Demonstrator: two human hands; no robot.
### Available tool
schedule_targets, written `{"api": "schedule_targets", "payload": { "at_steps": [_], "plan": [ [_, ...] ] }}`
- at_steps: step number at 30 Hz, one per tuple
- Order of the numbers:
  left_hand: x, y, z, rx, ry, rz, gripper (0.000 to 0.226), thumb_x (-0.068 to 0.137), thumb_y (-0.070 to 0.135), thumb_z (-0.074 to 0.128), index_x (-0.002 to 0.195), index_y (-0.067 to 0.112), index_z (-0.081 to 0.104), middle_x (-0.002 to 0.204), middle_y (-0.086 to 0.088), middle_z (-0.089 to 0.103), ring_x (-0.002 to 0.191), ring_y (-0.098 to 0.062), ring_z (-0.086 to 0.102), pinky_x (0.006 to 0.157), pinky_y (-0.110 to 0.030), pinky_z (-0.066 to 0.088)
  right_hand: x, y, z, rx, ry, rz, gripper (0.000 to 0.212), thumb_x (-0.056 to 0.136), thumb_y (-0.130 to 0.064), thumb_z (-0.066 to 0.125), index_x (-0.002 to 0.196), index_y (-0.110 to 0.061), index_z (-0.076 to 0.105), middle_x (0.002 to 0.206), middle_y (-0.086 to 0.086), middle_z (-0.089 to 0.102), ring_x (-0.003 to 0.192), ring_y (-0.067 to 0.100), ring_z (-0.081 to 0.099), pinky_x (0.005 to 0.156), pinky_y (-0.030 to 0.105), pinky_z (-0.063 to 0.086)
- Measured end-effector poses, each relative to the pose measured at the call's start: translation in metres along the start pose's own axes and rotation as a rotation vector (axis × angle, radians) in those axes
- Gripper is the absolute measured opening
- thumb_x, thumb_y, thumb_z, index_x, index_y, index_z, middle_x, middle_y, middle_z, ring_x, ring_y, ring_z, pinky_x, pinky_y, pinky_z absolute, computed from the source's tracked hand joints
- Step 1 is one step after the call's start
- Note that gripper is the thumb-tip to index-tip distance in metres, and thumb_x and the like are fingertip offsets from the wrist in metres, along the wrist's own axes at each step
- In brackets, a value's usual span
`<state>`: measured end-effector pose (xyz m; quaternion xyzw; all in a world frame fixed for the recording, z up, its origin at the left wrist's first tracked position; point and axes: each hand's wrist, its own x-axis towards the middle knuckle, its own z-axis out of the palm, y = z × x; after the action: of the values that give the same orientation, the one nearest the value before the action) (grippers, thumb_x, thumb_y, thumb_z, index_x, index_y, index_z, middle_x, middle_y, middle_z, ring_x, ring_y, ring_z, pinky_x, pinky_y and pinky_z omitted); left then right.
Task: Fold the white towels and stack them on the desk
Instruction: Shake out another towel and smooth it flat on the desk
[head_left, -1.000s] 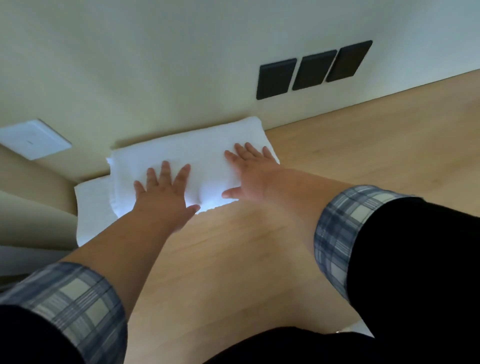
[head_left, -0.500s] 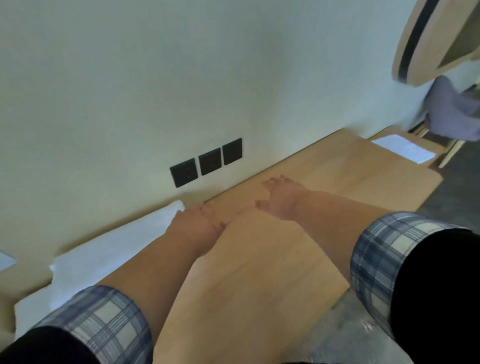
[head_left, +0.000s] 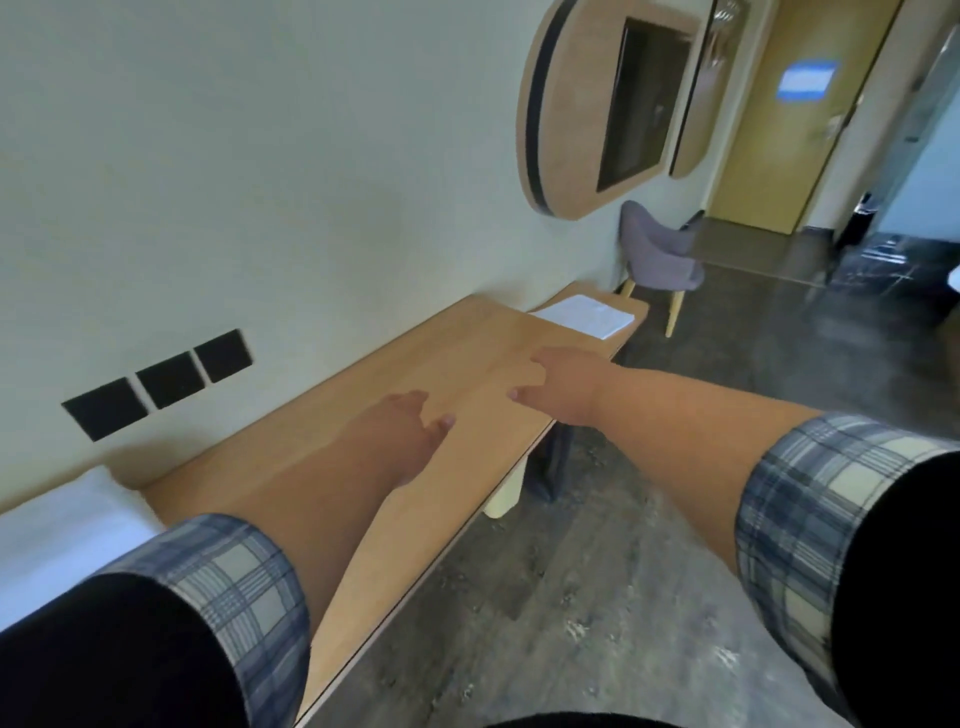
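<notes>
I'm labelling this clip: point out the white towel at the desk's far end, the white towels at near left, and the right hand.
far towel (head_left: 584, 316): head view, middle of its top face.
near towels (head_left: 67, 525): head view, top surface.
right hand (head_left: 563, 384): head view, back of the hand.

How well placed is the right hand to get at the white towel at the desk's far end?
Probably yes: the right hand is empty and stretched towards the white towel, with only bare desk between them and nothing blocking.

Grey chair, three black wall plates
</notes>
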<state>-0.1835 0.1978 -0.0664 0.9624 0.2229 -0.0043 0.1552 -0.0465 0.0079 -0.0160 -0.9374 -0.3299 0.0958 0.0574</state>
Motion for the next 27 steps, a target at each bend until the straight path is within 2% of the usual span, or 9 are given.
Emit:
{"api": "schedule_targets", "payload": {
  "at_steps": [3, 7, 10, 13, 18, 21, 24, 27],
  "plan": [
    [0.003, 0.052, 0.023, -0.022, 0.002, 0.025, 0.071, 0.098, 0.066, 0.033, 0.155, 0.024, 0.029, 0.157, -0.006, 0.035, 0.139, -0.029, 0.041, 0.110, -0.041, 0.035, -0.025, 0.056, -0.004, 0.071, 0.037, 0.060, 0.083, 0.095, -0.063, 0.051, 0.158, -0.016, 0.025, 0.161, 0.006, 0.032, 0.147, 0.028, 0.030, 0.116, 0.036, 0.029],
    [0.015, 0.111, 0.046, -0.031, 0.001, 0.104, 0.070, 0.098, 0.064, 0.034, 0.154, 0.024, 0.030, 0.156, -0.005, 0.038, 0.140, -0.025, 0.039, 0.111, -0.040, 0.032, -0.042, 0.121, -0.004, 0.117, 0.087, 0.137, 0.076, 0.091, -0.066, 0.051, 0.153, -0.024, 0.036, 0.148, 0.008, 0.048, 0.137, 0.030, 0.041, 0.110, 0.046, 0.040],
    [0.035, 0.145, 0.056, -0.026, 0.000, 0.155, 0.067, 0.099, 0.062, 0.037, 0.154, 0.023, 0.032, 0.155, -0.004, 0.039, 0.140, -0.025, 0.038, 0.112, -0.039, 0.032, -0.044, 0.165, -0.002, 0.151, 0.121, 0.219, 0.074, 0.090, -0.069, 0.050, 0.149, -0.024, 0.041, 0.147, 0.006, 0.049, 0.142, 0.032, 0.034, 0.112, 0.051, 0.037],
    [0.061, 0.168, 0.067, -0.028, -0.004, 0.157, 0.065, 0.099, 0.061, 0.038, 0.153, 0.024, 0.035, 0.152, -0.004, 0.043, 0.138, -0.025, 0.040, 0.112, -0.039, 0.033, -0.036, 0.208, 0.000, 0.176, 0.121, 0.302, 0.080, 0.090, -0.073, 0.046, 0.153, -0.025, 0.036, 0.155, 0.004, 0.042, 0.148, 0.031, 0.025, 0.116, 0.053, 0.032],
    [0.131, 0.203, 0.090, -0.163, -0.061, 0.087, 0.064, 0.099, 0.061, 0.037, 0.151, 0.024, 0.038, 0.142, -0.009, 0.052, 0.132, -0.028, 0.046, 0.112, -0.043, 0.035, 0.008, 0.278, -0.002, 0.180, 0.089, 0.395, 0.083, 0.091, -0.073, 0.043, 0.156, -0.023, 0.030, 0.159, 0.005, 0.037, 0.151, 0.029, 0.021, 0.117, 0.051, 0.030],
    [0.193, 0.227, 0.099, -0.202, -0.048, 0.121, 0.064, 0.098, 0.060, 0.038, 0.150, 0.024, 0.040, 0.145, -0.008, 0.050, 0.133, -0.028, 0.046, 0.112, -0.043, 0.035, 0.054, 0.314, -0.009, 0.194, 0.098, 0.438, 0.083, 0.092, -0.073, 0.042, 0.157, -0.023, 0.029, 0.161, 0.004, 0.033, 0.152, 0.029, 0.016, 0.119, 0.049, 0.028],
    [0.262, 0.250, 0.104, -0.165, -0.080, 0.159, 0.065, 0.098, 0.062, 0.036, 0.151, 0.025, 0.037, 0.148, -0.006, 0.048, 0.135, -0.027, 0.044, 0.113, -0.045, 0.035, 0.102, 0.346, -0.011, 0.255, 0.119, 0.468, 0.081, 0.093, -0.071, 0.043, 0.157, -0.025, 0.027, 0.162, 0.003, 0.032, 0.153, 0.028, 0.014, 0.118, 0.047, 0.027],
    [0.328, 0.275, 0.110, -0.056, -0.124, 0.206, 0.066, 0.098, 0.063, 0.034, 0.152, 0.026, 0.033, 0.152, -0.004, 0.043, 0.138, -0.027, 0.041, 0.115, -0.045, 0.033, 0.143, 0.378, -0.008, 0.274, 0.096, 0.494, 0.081, 0.093, -0.071, 0.044, 0.158, -0.026, 0.025, 0.161, 0.004, 0.033, 0.153, 0.028, 0.014, 0.118, 0.051, 0.027]
  ]
}}
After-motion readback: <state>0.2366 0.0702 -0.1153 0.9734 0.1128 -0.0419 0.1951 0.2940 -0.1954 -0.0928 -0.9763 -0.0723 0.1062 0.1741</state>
